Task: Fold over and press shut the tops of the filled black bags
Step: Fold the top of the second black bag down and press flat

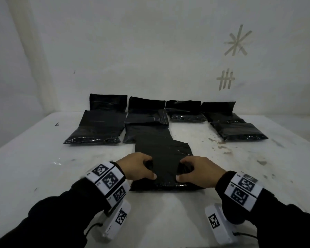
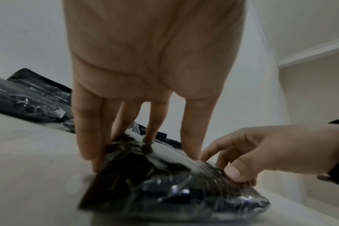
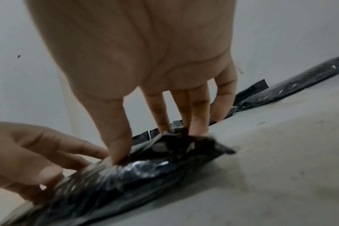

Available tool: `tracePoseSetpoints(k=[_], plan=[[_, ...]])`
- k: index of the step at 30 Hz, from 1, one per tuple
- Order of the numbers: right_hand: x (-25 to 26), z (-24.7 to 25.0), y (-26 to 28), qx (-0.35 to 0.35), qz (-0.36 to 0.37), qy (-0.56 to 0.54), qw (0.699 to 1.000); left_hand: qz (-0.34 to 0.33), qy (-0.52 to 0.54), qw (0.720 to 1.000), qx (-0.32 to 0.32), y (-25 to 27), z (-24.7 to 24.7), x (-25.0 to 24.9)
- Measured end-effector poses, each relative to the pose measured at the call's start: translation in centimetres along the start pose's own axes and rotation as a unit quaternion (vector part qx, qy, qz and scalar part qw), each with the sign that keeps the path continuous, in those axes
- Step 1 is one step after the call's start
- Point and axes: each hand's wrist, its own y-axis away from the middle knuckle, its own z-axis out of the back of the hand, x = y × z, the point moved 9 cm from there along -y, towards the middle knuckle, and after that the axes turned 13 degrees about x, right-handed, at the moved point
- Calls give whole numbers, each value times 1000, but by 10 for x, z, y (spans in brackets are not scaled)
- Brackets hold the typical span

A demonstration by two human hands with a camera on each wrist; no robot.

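Note:
A filled black bag [image 1: 164,158] lies lengthwise on the white table [image 1: 43,167] right in front of me, its bulging bottom nearest and its flat, crumpled top pointing away. My left hand [image 1: 147,169] grips its left side and my right hand [image 1: 186,170] its right side, fingers curled into the plastic and thumbs pressing on top. In the left wrist view my left hand [image 2: 141,137] digs its fingertips into the bag [image 2: 174,183], with the right hand [image 2: 242,160] beside it. The right wrist view shows my right hand [image 3: 155,137] bunching the bag's [image 3: 126,175] plastic.
Several other filled black bags line the back of the table, among them one at far left [image 1: 98,126], one in the middle [image 1: 184,111] and one at right [image 1: 236,127], their tops standing against the wall. Tape marks [image 1: 237,41] stick to the wall.

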Motion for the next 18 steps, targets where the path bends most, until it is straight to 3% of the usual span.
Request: tracePoseSetpoints(k=[4,8,14,18], plan=[[-5,20,-6,13,-14,2,1000,42,-5,999,1,-4,17,1],[-21,60,-28,-37,-49,-11,998,96,9,993,-70,-14,53,14],[-37,68,-71,16,-87,-92,992,108,219,962,-120,-38,74,35],[-52,67,-91,7,-92,-224,970,97,278,945,-143,-52,74,39]])
